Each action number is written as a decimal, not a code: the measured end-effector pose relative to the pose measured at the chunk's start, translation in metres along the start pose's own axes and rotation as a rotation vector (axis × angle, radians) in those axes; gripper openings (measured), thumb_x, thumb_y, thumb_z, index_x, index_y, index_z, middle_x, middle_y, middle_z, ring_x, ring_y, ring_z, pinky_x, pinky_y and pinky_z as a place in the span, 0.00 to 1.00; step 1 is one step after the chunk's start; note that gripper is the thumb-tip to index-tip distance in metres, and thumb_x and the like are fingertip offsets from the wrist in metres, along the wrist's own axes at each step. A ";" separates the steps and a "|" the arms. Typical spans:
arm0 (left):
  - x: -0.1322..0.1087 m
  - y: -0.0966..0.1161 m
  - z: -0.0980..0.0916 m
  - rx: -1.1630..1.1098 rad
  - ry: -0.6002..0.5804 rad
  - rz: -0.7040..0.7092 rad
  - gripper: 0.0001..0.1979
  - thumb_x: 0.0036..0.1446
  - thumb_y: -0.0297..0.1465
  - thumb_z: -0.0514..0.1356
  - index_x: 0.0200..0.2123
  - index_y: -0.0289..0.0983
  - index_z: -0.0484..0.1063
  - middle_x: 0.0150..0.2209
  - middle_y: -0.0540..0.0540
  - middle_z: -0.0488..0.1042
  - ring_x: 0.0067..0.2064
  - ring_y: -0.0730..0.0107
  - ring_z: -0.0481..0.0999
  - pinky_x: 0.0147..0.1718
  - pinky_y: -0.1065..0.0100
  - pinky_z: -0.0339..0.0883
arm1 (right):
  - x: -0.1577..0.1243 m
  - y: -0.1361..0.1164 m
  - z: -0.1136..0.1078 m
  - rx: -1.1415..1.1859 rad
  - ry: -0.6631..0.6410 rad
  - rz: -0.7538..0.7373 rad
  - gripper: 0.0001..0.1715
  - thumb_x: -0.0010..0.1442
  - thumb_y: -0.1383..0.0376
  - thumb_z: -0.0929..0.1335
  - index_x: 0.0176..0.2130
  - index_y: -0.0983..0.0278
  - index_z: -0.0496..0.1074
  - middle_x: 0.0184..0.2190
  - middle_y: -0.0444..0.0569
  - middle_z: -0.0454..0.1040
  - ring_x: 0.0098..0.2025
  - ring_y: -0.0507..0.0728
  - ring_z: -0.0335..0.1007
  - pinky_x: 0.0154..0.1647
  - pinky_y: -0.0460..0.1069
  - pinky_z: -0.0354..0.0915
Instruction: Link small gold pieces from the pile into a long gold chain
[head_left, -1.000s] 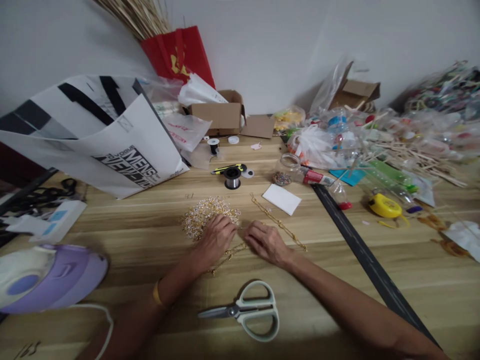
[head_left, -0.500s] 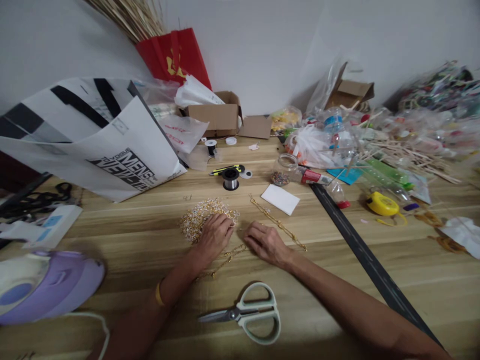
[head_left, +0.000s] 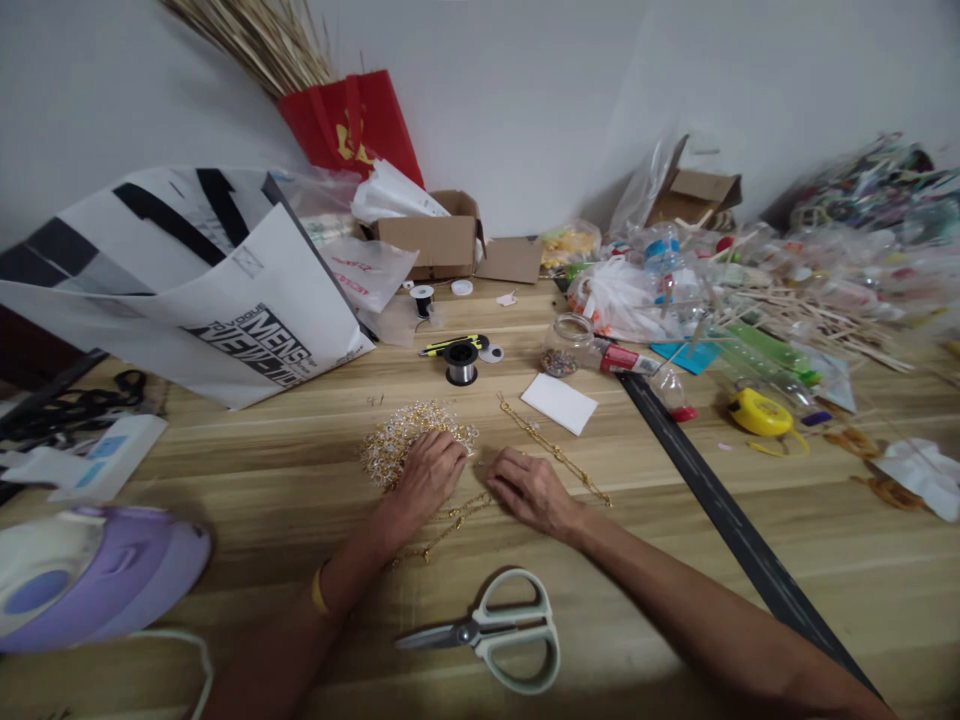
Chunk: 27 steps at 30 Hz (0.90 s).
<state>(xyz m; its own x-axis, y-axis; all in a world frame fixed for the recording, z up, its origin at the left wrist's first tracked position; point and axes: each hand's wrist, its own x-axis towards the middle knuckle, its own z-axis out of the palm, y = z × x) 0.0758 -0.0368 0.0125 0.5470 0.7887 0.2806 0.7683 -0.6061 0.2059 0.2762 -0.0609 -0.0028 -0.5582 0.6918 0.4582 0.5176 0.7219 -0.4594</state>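
A pile of clear and gold beaded pieces (head_left: 390, 445) lies on the wooden table. My left hand (head_left: 433, 468) rests against its right side, fingers bent together; what they hold, if anything, is hidden. Just to the right, my right hand (head_left: 531, 488) is closed with its fingertips by the end of a gold chain (head_left: 459, 515); whether it grips the chain is too small to tell. A second gold chain (head_left: 559, 452) stretches diagonally beyond my right hand. Nearer the front lie grey-handled scissors (head_left: 487, 632), blades pointing left.
Behind the hands are a wire spool (head_left: 461, 362), a white card (head_left: 559, 403) and a jar of beads (head_left: 566, 345). A white bag (head_left: 262, 310) stands left, above a purple appliance (head_left: 135, 575). A yellow tape measure (head_left: 761, 411) and plastic bottles lie right.
The whole view has shifted slightly, with things a little lower in the picture. Both hands keep nearly the same place and pose.
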 end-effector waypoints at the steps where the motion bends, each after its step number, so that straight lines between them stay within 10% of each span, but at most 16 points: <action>1: 0.000 -0.001 0.000 -0.013 0.011 -0.007 0.09 0.60 0.26 0.53 0.29 0.36 0.70 0.32 0.45 0.70 0.38 0.63 0.67 0.39 0.62 0.61 | 0.000 0.000 0.000 0.000 0.002 -0.001 0.09 0.65 0.67 0.60 0.36 0.64 0.67 0.32 0.50 0.70 0.32 0.53 0.67 0.33 0.46 0.63; 27: 0.001 -0.002 -0.002 0.091 -0.024 0.041 0.08 0.60 0.28 0.54 0.31 0.36 0.72 0.33 0.45 0.71 0.39 0.62 0.65 0.41 0.60 0.59 | 0.000 0.003 0.002 -0.010 0.008 -0.020 0.09 0.66 0.66 0.59 0.37 0.64 0.68 0.33 0.49 0.70 0.33 0.52 0.66 0.33 0.45 0.62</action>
<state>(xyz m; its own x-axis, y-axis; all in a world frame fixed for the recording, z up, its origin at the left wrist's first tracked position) 0.0745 -0.0353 0.0141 0.5858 0.7663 0.2640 0.7715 -0.6270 0.1082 0.2765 -0.0588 -0.0055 -0.5635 0.6774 0.4729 0.5127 0.7356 -0.4428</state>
